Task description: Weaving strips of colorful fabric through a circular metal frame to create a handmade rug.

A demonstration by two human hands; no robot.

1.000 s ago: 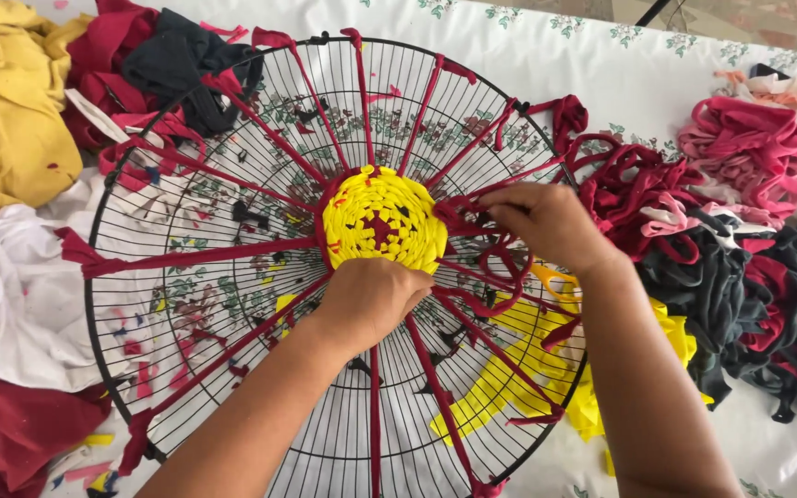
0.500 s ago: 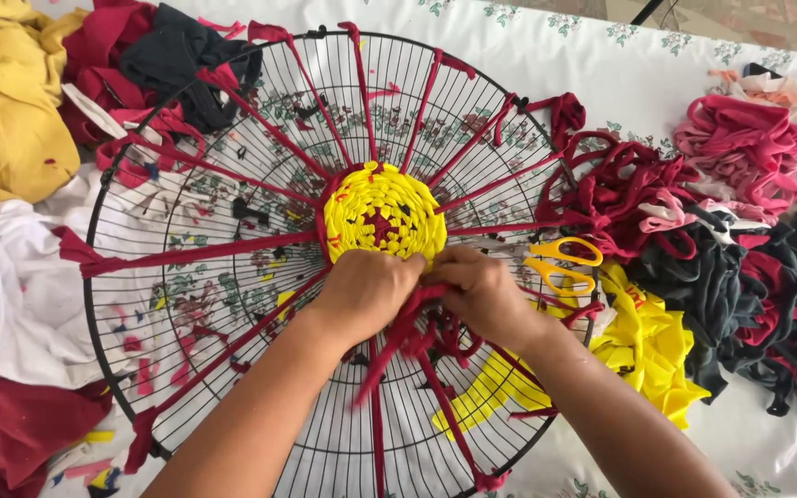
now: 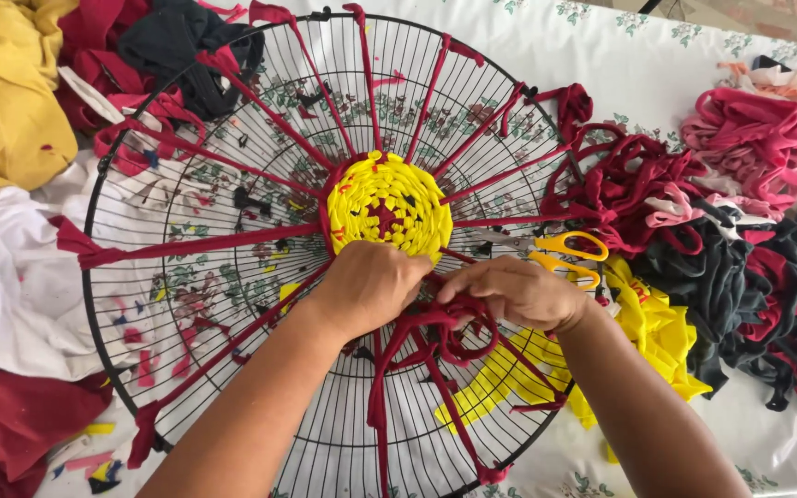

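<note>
A round black wire fan guard (image 3: pixel 186 166) lies flat on the table, with dark red fabric strips stretched from hub to rim like spokes. At its hub sits a woven yellow disc (image 3: pixel 389 203) with a red centre. My left hand (image 3: pixel 366 286) rests just below the disc, fingers curled onto its lower edge. My right hand (image 3: pixel 518 290) is beside it, pinching a dark red fabric strip (image 3: pixel 445 337) that loops loosely beneath both hands.
Yellow-handled scissors (image 3: pixel 569 254) lie right of my hands. Red, pink and dark fabric strips (image 3: pixel 740 212) are heaped at the right, yellow strips (image 3: pixel 648 332) below them. Yellow, white and red cloths (image 3: pixel 2 240) are piled at the left on a floral tablecloth (image 3: pixel 620 55).
My right hand came in from the right side of the guard to sit beside my left below the disc, bringing the dark red strip with it. The scissors came into sight.
</note>
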